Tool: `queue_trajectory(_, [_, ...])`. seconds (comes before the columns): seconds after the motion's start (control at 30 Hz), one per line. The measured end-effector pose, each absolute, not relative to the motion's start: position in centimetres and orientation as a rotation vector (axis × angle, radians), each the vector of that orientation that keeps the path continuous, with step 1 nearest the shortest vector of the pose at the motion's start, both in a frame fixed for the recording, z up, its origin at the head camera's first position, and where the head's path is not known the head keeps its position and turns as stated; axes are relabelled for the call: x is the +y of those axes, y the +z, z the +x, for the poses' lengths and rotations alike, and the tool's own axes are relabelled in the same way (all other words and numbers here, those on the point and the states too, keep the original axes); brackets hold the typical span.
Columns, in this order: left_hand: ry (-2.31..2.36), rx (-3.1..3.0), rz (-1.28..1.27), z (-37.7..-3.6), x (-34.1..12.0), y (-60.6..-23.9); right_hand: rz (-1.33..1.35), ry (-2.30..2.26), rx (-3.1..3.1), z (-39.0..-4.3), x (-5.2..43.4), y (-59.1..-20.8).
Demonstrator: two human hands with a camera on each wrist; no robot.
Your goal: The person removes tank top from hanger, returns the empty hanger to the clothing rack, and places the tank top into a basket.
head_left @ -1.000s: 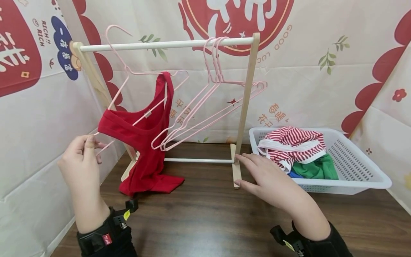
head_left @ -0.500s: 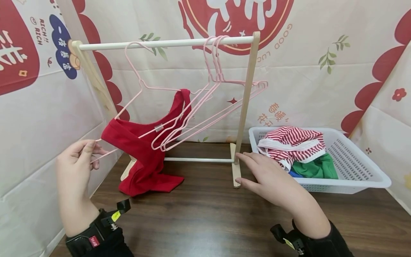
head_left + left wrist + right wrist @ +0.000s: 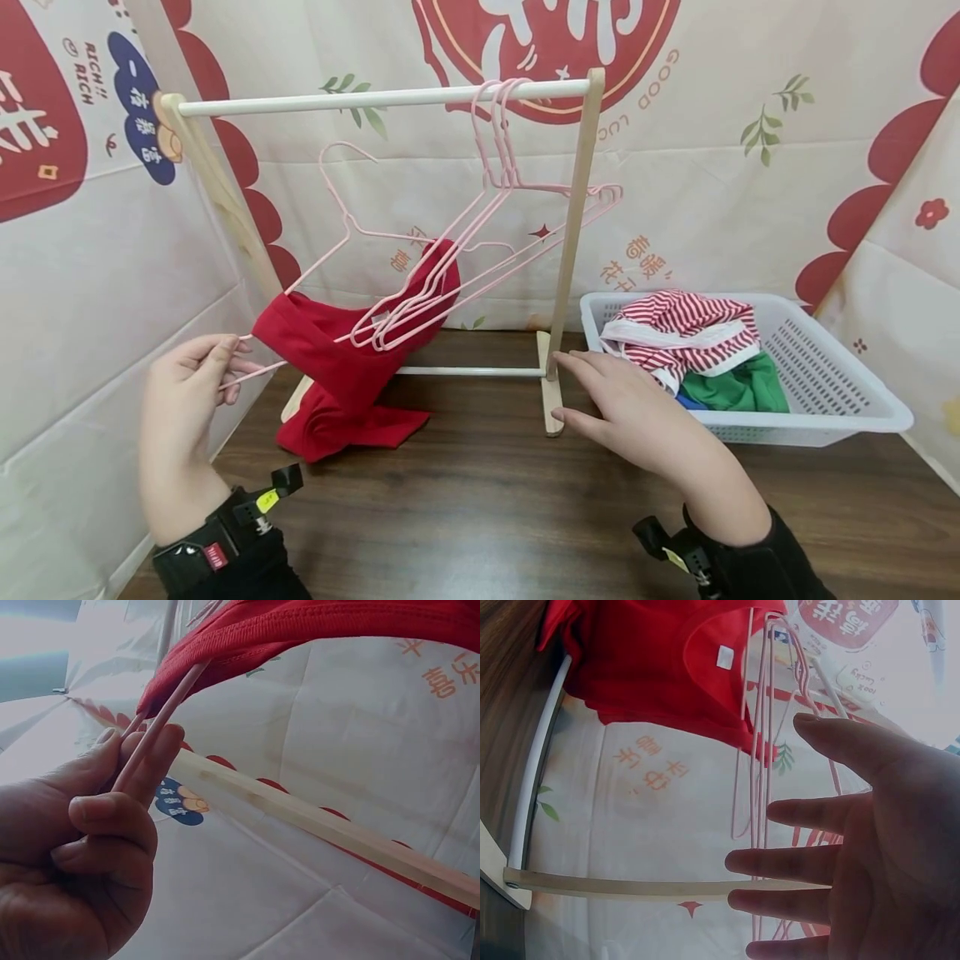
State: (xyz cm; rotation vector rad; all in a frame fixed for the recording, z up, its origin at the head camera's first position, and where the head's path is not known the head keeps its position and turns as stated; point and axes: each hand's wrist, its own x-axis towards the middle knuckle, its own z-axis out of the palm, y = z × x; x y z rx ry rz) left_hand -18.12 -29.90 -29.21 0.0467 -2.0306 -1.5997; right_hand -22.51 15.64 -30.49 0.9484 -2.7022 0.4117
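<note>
Nearest me, my left hand (image 3: 197,379) pinches the end of a thin pink wire hanger (image 3: 352,229) between thumb and fingers, seen close in the left wrist view (image 3: 154,727); my right hand (image 3: 626,408) lies with fingers straight and relaxed, holding nothing, just beside the foot of the small wooden clothes rack with a white rail (image 3: 382,98); the red sleeveless top (image 3: 337,362) is threaded on that hanger, one strap up on it, its lower part slumped on the dark wood tabletop (image 3: 487,508); the hanger's hook is below the rail, not on it, so I judge the step in hand is hanging the top; the next move calls for lifting the hook over the rail, clear of the bunch of empty pink hangers (image 3: 502,183) hanging near the right post; further right, a white plastic basket (image 3: 840,392) holds a red-and-white striped garment (image 3: 678,329) and a green one (image 3: 738,392); behind stands a cream cloth backdrop with red prints (image 3: 712,183).
</note>
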Motion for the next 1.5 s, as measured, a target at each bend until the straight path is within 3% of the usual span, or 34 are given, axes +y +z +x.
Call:
queue_trajectory(0.33, [-1.523, -2.226, 0.008, -19.9, -30.5, -30.4, 0.947, 0.404, -2.696, -23.0, 15.7, -30.6])
queue_trajectory(0.93, [-1.922, -2.196, -0.305, -21.6, -32.1, -32.9, 0.893, 0.414, -2.615, -24.0, 15.3, -31.4])
queue_trajectory(1.5, [-1.838, -2.492, -0.425, -23.8, -29.6, -33.2, 0.838, 0.512, -2.645, -25.4, 13.8, -33.0])
